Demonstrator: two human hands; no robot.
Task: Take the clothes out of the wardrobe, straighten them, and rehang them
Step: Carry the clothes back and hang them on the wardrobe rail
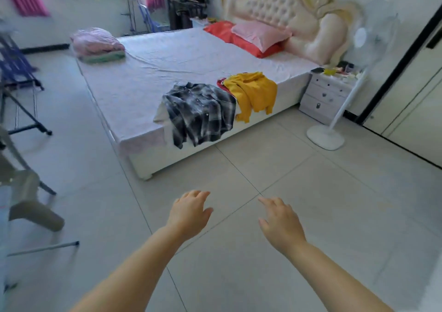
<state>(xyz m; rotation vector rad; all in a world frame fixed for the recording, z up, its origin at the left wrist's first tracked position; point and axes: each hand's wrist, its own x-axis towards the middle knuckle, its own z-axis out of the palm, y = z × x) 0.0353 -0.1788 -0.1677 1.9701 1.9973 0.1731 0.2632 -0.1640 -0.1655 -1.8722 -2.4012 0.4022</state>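
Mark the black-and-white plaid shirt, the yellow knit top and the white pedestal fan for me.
Black-and-white plaid shirt (201,113), head view, on its chest panel.
Yellow knit top (253,91), head view, on its body.
White pedestal fan (326,139), head view, on its round base.

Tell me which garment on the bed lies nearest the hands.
The black-and-white plaid shirt, draped over the bed's near edge; the yellow top lies farther back.

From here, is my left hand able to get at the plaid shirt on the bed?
Probably not yet: the left hand hangs open over floor tiles, short of the plaid shirt draped over the bed edge. Nothing stands between them.
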